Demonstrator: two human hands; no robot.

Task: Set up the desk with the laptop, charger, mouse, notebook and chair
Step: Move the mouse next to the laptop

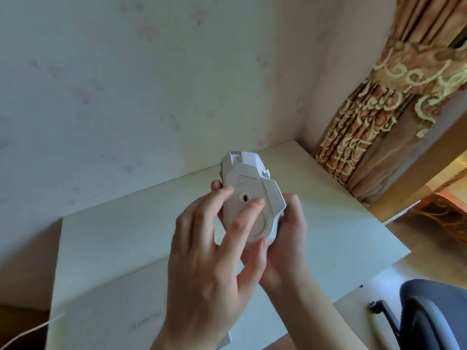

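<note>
A white computer mouse is held upside down above the white desk, with its sensor and round base plate facing me. My right hand cups it from below and from the right. My left hand is in front, with two fingertips on the mouse's underside near the sensor and the thumb against its rear edge. A dark grey chair stands at the lower right beside the desk. A white cable runs off the lower left corner.
A pale flat slab with faint lettering lies at the desk's near edge; I cannot tell what it is. The desk backs onto a papered wall. A patterned curtain hangs at the right, with wooden floor below it.
</note>
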